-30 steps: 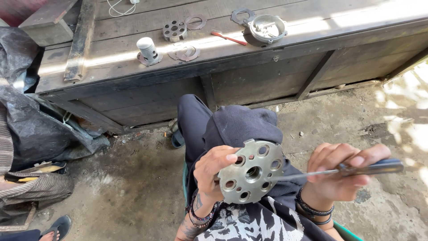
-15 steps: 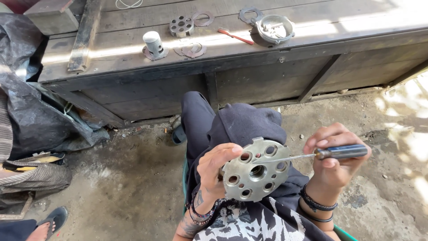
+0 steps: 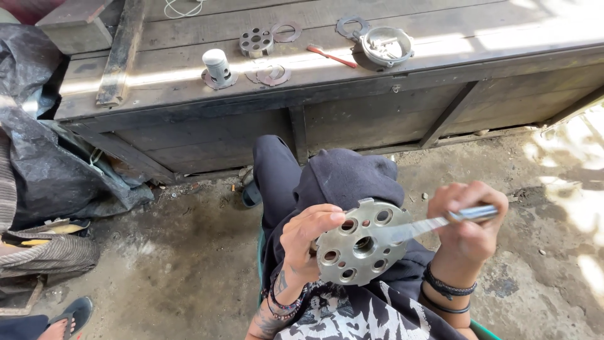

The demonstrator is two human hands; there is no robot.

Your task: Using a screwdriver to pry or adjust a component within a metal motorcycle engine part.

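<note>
Lower centre of frame: left hand pinches the round perforated metal plate by its left rim. Right hand is wrapped around a screwdriver; shaft runs right-to-left, tip apparently on the plate face (blurred).

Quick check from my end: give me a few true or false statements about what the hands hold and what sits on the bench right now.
1. The left hand grips a round metal plate with holes. True.
2. The right hand is empty. False: it holds a screwdriver, tip toward the plate.
3. A piston stands upright on the bench. True.
4. The plate rests on the bench. False: it is held over the lap.
5. A red-handled tool lies on the bench. True.
</note>
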